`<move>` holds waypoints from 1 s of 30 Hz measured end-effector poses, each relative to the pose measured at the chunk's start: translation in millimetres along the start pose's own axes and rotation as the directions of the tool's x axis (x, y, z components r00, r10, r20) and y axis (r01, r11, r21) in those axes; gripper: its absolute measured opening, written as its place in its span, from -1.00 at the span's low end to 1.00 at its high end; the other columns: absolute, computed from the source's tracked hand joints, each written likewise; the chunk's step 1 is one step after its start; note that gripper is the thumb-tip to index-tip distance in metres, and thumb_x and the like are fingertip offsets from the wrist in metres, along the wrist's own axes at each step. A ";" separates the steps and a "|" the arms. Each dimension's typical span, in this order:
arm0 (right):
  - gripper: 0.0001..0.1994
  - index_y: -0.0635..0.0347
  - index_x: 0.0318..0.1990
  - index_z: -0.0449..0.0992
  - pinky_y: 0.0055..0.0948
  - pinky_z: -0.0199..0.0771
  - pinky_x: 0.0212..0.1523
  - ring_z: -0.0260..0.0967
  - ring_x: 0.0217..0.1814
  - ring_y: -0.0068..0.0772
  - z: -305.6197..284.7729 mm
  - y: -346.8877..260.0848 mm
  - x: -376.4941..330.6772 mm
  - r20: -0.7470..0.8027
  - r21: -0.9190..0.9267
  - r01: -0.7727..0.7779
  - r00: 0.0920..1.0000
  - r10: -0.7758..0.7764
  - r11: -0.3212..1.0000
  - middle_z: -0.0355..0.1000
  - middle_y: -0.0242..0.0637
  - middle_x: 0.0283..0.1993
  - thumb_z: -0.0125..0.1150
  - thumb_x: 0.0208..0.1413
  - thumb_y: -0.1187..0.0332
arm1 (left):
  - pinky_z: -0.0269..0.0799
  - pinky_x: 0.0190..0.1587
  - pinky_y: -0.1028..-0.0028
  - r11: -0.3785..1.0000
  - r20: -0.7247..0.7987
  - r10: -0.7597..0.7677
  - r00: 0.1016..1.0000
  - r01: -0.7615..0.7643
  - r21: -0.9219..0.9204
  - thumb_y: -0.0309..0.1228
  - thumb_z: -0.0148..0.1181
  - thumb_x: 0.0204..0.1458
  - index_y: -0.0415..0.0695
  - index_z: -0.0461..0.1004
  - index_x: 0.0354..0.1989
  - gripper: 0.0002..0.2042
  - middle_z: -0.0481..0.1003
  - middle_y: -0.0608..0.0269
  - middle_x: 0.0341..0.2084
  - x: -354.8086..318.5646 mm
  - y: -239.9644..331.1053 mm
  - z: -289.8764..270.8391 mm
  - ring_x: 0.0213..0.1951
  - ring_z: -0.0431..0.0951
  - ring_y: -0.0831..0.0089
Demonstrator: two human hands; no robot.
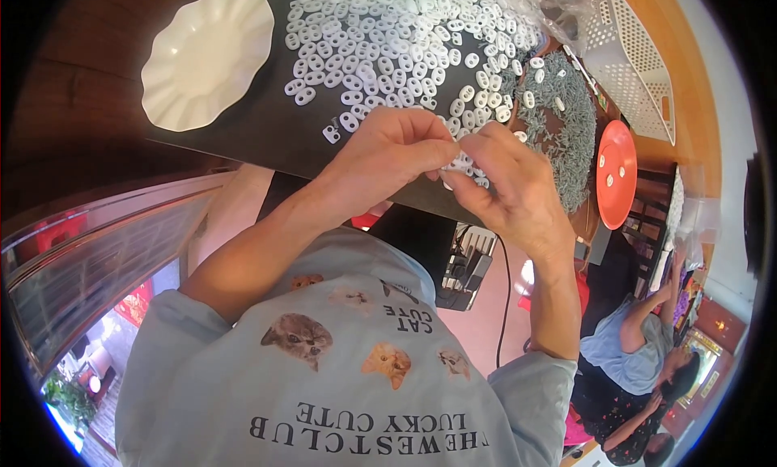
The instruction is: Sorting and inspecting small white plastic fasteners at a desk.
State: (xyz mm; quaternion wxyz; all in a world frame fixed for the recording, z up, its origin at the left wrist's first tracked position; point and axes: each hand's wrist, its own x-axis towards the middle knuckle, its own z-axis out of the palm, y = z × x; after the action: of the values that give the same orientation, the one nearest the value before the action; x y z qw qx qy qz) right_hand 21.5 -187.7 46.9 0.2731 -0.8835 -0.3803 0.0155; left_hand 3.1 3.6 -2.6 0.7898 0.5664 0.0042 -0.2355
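My left hand (387, 150) and my right hand (508, 180) meet at the near edge of a black board (243, 127), fingertips pinched together on a small white plastic piece (450, 166). A big heap of small white oval plastic pieces (388, 38) covers the board just beyond my hands. To the right of it lies a pile of thin grey pieces (566, 119). A white scalloped dish (206, 56) rests on the board's left part, apart from both hands.
A red round lid (617, 174) with a few white pieces sits at the right. A white perforated basket (635, 58) stands at the back right beside clear plastic bags. Another person (639, 346) in a light blue top sits at the lower right.
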 end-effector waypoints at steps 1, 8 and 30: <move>-0.71 0.27 -0.25 0.44 -0.31 0.40 -0.48 0.37 -0.46 -0.17 -0.3 0.0 -0.3 0.009 -0.009 0.003 1.000 -0.003 1.000 0.35 -0.20 -0.41 0.38 -0.16 0.47 | 0.11 -0.53 0.69 1.000 0.011 0.000 1.000 0.000 -0.006 -0.37 0.19 0.09 -0.20 0.51 -0.39 -0.85 0.41 0.44 -0.60 0.1 -1.0 -0.2 -0.56 0.26 0.76; -0.73 0.26 -0.26 0.44 -0.31 0.40 -0.49 0.39 -0.46 -0.18 0.5 0.9 -2.6 0.007 -0.004 0.024 1.000 -0.024 1.000 0.35 -0.21 -0.40 0.37 -0.14 0.46 | 0.11 -0.53 0.70 0.996 0.029 -0.092 0.995 0.092 0.008 -0.36 0.18 0.10 -0.20 0.52 -0.38 -0.85 0.42 0.43 -0.60 -1.6 0.4 0.8 -0.56 0.26 0.76; -0.75 0.25 -0.33 0.29 -0.17 0.31 -0.52 0.32 -0.49 -0.04 26.2 13.6 -11.7 -0.046 -0.132 0.100 0.993 -0.107 0.986 0.24 -0.15 -0.48 0.24 0.02 0.33 | 0.06 -0.54 0.68 0.992 0.084 -0.124 0.989 0.127 -0.026 -0.40 0.03 0.12 -0.18 0.45 -0.45 -0.84 0.35 0.46 -0.63 -0.8 0.2 7.9 -0.59 0.23 0.74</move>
State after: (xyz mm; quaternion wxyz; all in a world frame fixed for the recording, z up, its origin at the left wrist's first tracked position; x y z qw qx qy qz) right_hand 16.1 -190.9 15.8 0.2256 -0.8784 -0.4188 -0.0466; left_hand 0.4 -3.2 0.7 0.7815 0.5425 0.0108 -0.3079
